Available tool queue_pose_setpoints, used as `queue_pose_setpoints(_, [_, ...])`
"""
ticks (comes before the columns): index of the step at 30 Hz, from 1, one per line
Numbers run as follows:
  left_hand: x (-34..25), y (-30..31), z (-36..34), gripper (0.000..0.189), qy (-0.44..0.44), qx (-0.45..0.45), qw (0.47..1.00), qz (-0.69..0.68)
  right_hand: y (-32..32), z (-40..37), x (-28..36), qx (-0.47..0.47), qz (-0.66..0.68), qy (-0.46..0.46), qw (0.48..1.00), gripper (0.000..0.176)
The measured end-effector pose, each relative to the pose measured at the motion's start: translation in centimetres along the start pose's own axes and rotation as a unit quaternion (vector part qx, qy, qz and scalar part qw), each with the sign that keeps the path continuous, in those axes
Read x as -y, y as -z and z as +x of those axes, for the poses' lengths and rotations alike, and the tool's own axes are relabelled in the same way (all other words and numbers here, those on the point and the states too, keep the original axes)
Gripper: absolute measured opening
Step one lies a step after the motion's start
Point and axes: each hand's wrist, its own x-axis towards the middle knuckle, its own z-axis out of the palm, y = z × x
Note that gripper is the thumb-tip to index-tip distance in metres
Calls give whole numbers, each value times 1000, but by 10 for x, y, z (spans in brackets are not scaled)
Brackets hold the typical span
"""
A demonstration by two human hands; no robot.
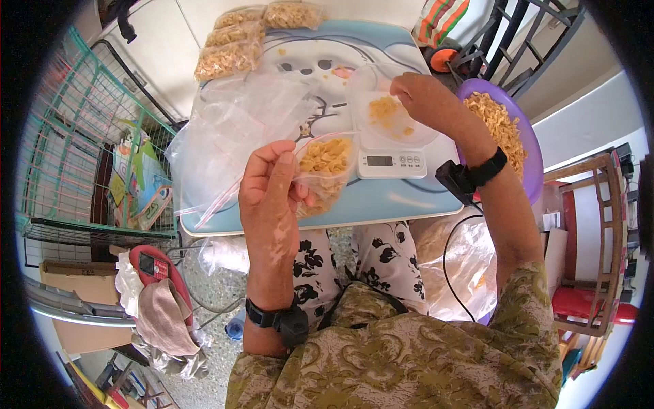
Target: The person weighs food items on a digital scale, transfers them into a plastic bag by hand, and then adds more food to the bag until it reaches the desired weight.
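My left hand (271, 184) is closed on the edge of a clear zip bag (325, 178), held tilted above the table's front part. Yellowish, curled, pasta-like pieces fill much of the bag. On a white kitchen scale (392, 163) sits a clear plastic bowl (361, 119) with some of the same pieces (385, 112) in the bottom. My right hand (422, 102) reaches over the bowl's right side, fingers curled together and pointing down; what they pinch, if anything, is hidden. The scale's display is too small to read.
Flat clear bags (228, 129) lie on the table's left side. Several filled bags (235, 44) are stacked at the back left. A purple basin (531, 146) of pasta-like pieces stands at the right. A green wire cage (88, 136) is on the left.
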Motion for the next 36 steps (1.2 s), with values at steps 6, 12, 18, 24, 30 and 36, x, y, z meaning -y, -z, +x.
queue_pose_setpoints(6, [1, -4, 1, 17, 14, -6, 1000, -5, -18, 4, 4, 44, -3, 60, 997, 25])
queue_pose_setpoints(12, [1, -1, 3, 17, 18, -1, 1000, 4, 21, -6, 5, 169, 37, 4, 985, 16])
queue_pose_setpoints(18, [3, -5, 3, 16, 16, 11, 1000, -9, 13, -16, 16, 203, -79, 0, 976, 16])
queue_pose_setpoints(24, [1, -3, 3, 17, 11, 9, 1000, 6, -5, -6, 1, 56, -58, 42, 996, 15])
queue_pose_setpoints(30, [3, -4, 3, 17, 12, 10, 1000, 3, -14, -3, -1, 7, 11, -32, 999, 29])
queue_pose_setpoints(36, [4, -2, 3, 17, 13, 14, 1000, 7, -14, -1, 15, 57, 57, 30, 996, 35])
